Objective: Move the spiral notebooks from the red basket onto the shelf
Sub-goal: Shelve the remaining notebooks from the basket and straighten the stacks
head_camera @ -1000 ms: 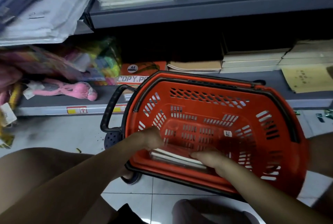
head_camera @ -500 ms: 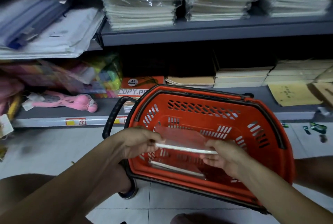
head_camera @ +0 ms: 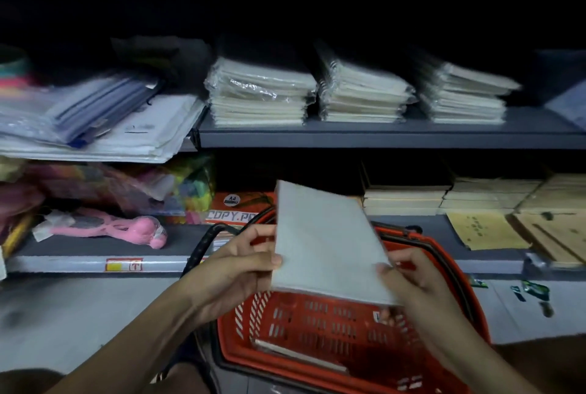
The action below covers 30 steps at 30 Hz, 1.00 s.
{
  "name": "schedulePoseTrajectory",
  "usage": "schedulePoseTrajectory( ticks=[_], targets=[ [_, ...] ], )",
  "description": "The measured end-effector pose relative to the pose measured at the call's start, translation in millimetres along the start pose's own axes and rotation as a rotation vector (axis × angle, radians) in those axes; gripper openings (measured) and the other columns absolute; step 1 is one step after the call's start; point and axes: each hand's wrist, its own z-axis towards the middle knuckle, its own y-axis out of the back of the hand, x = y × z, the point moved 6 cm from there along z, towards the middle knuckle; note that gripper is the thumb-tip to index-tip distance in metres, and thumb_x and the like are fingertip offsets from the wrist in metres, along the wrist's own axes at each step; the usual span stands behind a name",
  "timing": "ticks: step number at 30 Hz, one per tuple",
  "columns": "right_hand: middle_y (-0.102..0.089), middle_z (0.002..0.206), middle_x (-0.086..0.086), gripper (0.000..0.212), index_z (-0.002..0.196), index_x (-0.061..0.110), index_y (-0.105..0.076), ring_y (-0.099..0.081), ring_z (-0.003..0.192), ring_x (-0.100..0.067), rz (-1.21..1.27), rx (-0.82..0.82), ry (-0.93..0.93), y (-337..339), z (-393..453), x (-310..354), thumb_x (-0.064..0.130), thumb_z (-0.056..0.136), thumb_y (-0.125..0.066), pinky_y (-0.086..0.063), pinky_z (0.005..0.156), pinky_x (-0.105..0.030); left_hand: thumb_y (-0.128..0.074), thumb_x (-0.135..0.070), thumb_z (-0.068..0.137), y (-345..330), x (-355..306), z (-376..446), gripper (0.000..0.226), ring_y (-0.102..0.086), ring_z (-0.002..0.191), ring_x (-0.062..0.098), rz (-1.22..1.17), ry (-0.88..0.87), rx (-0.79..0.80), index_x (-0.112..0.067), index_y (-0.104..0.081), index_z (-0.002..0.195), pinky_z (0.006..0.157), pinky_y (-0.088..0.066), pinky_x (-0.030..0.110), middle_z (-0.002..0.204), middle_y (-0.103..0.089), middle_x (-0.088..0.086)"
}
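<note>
A pale grey notebook (head_camera: 326, 241) is held up above the red basket (head_camera: 317, 327), its cover facing me. My left hand (head_camera: 241, 263) grips its left edge, thumb on the cover. The lower right corner is pinched by my right hand (head_camera: 409, 273). One more notebook (head_camera: 298, 355) lies flat at the bottom of the basket. On the grey shelf (head_camera: 380, 133) above stand three stacks of plastic-wrapped spiral notebooks (head_camera: 260, 92).
A lower shelf (head_camera: 95, 248) carries a pink toy (head_camera: 126, 229), an orange copy-paper pack (head_camera: 237, 206) and brown envelopes (head_camera: 488, 229). Plastic folders (head_camera: 88, 114) overhang the left of the upper shelf. The basket stands on pale floor tiles.
Both hands have lifted one notebook out of the basket and turned it from edge-on to cover-facing. The view has tilted up to the shelves.
</note>
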Motion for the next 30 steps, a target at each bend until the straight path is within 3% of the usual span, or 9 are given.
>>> schedulePoseTrajectory(
  ticks=[3,8,11,15,17,20,24,28,30],
  targets=[
    [-0.079,0.093,-0.004,0.016,0.108,0.011,-0.054,-0.072,0.077,-0.041,0.033,0.000,0.093,0,-8,23,0.012,0.094,-0.061,-0.058,0.070,-0.055,-0.072,0.001,0.074,-10,-8,-4,0.069,-0.063,0.114,0.033,-0.043,-0.063,0.064,-0.013,-0.051,0.138,0.079,-0.059,0.042,0.139,-0.056,0.025],
    [-0.078,0.100,0.007,0.022,0.114,0.020,-0.054,-0.075,0.094,-0.014,0.064,-0.002,0.227,-9,-14,46,0.010,0.096,-0.058,-0.055,0.080,-0.035,-0.066,0.003,0.080,-9,-18,-9,0.073,-0.038,0.128,0.039,-0.026,-0.123,0.119,-0.024,-0.048,0.145,0.093,-0.046,0.041,0.149,-0.048,0.019],
    [-0.078,0.104,0.009,0.023,0.115,0.024,-0.054,-0.073,0.099,-0.013,0.081,-0.023,0.290,-15,-4,51,0.011,0.096,-0.057,-0.053,0.087,-0.038,-0.065,0.005,0.080,-6,-25,-11,0.073,-0.037,0.128,0.038,-0.048,-0.153,0.105,-0.025,-0.049,0.145,0.098,-0.038,0.045,0.150,-0.047,0.021],
    [-0.077,0.107,0.006,0.024,0.112,0.035,-0.057,-0.073,0.098,-0.014,0.150,-0.015,0.370,-32,13,66,0.025,0.091,-0.063,-0.058,0.079,-0.022,-0.066,0.005,0.075,3,-48,-11,0.075,-0.047,0.128,0.037,-0.055,-0.222,0.082,-0.024,-0.052,0.144,0.106,-0.033,0.051,0.147,-0.051,0.020],
    [-0.076,0.112,0.003,0.030,0.111,0.039,-0.058,-0.076,0.084,-0.022,0.182,0.015,0.399,-41,22,80,0.040,0.082,-0.069,-0.062,0.070,-0.031,-0.068,0.004,0.075,6,-68,-9,0.077,-0.045,0.132,0.038,-0.062,-0.270,0.080,-0.024,-0.051,0.144,0.110,-0.029,0.053,0.148,-0.050,0.018],
    [-0.073,0.114,-0.006,0.027,0.116,0.029,-0.054,-0.061,0.047,-0.038,0.262,0.061,0.467,-53,38,106,0.022,0.091,-0.058,-0.054,0.049,-0.039,-0.073,0.000,0.074,1,-103,-3,0.074,-0.058,0.126,0.031,-0.090,-0.376,0.088,-0.025,-0.055,0.141,0.103,-0.049,0.044,0.142,-0.057,0.015],
    [-0.075,0.100,-0.010,0.021,0.117,0.023,-0.052,-0.056,0.043,-0.035,0.226,0.039,0.499,-76,63,139,0.012,0.099,-0.053,-0.052,0.046,-0.037,-0.063,0.000,0.081,4,-147,6,0.057,-0.067,0.110,0.020,-0.120,-0.524,-0.006,-0.022,-0.061,0.134,0.082,-0.059,0.031,0.134,-0.064,0.007],
    [-0.072,0.091,-0.015,0.018,0.117,0.018,-0.052,-0.056,0.043,-0.023,0.204,0.066,0.440,-107,97,166,0.013,0.100,-0.054,-0.048,0.040,-0.033,-0.059,-0.005,0.083,34,-177,20,0.040,-0.068,0.101,0.015,-0.202,-0.631,-0.239,-0.022,-0.069,0.117,0.076,-0.059,0.023,0.129,-0.067,0.004],
    [-0.068,0.092,-0.018,0.022,0.121,0.012,-0.053,-0.054,0.044,-0.018,0.232,0.097,0.369,-118,119,173,0.014,0.099,-0.057,-0.044,0.038,-0.029,-0.059,-0.006,0.084,42,-190,28,0.040,-0.069,0.101,0.016,-0.203,-0.690,-0.292,-0.018,-0.064,0.122,0.075,-0.058,0.022,0.125,-0.069,0.006]
  ],
)
